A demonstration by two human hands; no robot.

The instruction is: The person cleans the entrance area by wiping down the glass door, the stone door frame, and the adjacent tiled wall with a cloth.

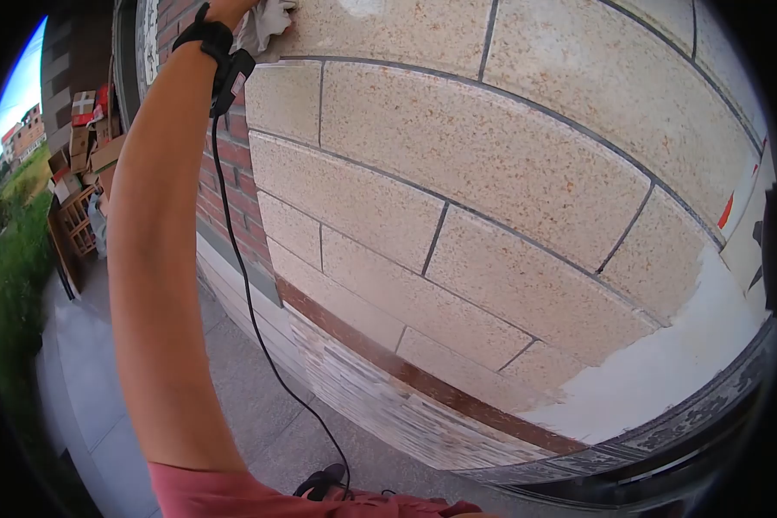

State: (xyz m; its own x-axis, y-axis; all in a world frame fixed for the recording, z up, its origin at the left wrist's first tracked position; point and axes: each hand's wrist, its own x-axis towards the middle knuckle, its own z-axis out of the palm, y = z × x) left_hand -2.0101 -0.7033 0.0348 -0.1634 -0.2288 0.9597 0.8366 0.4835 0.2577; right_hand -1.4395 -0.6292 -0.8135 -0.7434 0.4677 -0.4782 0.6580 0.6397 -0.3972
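Observation:
My left arm reaches up along the left side, and my left hand is partly cut off by the top edge. A crumpled pale grey cloth is bunched in its fingers, against the wall of speckled beige blocks with dark grey joints. Round the wrist sits a black strap with a small device. From that device a black cable hangs down towards my feet. My right hand is out of view.
A white smooth patch covers the wall's lower right. Below run a brown strip and striped stone cladding. Red brick edges the left. Cardboard boxes are piled beyond, near grass. My dark shoe stands on grey paving.

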